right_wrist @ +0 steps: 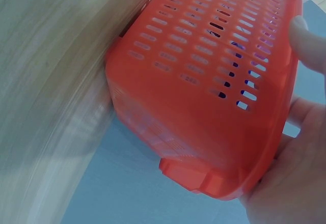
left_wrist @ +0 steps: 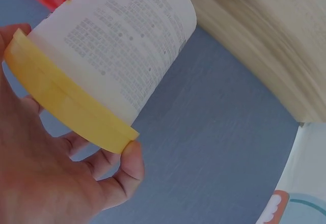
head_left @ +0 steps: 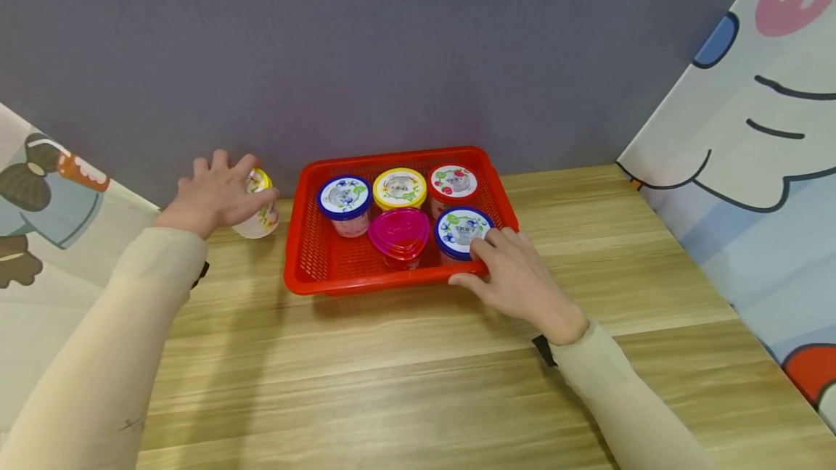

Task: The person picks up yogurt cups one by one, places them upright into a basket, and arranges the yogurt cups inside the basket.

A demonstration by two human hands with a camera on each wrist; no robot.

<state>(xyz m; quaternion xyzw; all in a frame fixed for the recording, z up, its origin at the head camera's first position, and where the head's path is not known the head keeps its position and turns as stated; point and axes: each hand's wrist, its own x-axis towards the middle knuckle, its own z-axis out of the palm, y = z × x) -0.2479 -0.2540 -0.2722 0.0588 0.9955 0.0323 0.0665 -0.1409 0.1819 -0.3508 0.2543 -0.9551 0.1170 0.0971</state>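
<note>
On the left, beside the basket, stands a white tub with a yellow lid [head_left: 258, 225]. My left hand [head_left: 218, 196] comes over it from above, and in the left wrist view the fingers and thumb grip the edge of the yellow lid [left_wrist: 66, 99]. My right hand [head_left: 517, 275] holds the front right corner of the red plastic basket [head_left: 366, 284]. Its thumb lies outside the rim and its fingers reach inside, right at a blue-lidded tub [head_left: 462, 231]. The right wrist view shows the slotted basket wall [right_wrist: 204, 107] beside the hand.
Also in the basket are another blue-lidded tub [head_left: 343, 196], a yellow-lidded tub [head_left: 400, 188], a red-lidded tub [head_left: 453, 182] and a tub with a pink heart-shaped lid [head_left: 399, 232]. A grey panel [head_left: 392, 56] rises behind the wooden table [head_left: 405, 383]; printed panels flank it.
</note>
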